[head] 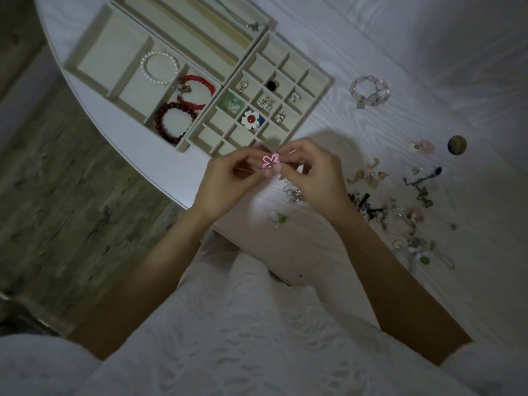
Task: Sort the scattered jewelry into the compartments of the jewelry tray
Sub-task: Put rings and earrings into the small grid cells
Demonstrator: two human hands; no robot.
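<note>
Pink flower-shaped wire earring (270, 160) sits pinched between my left hand (225, 181) and right hand (313, 174), each grip closed on it, just above the near edge of the beige gridded jewelry tray (328, 78). Placing comes next, I judge: an empty near cell on the white table (371, 38).

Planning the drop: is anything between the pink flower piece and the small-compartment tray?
Nothing visible: both hands hold the pink flower piece just off the small-compartment tray, whose nearest compartments look empty.
</note>
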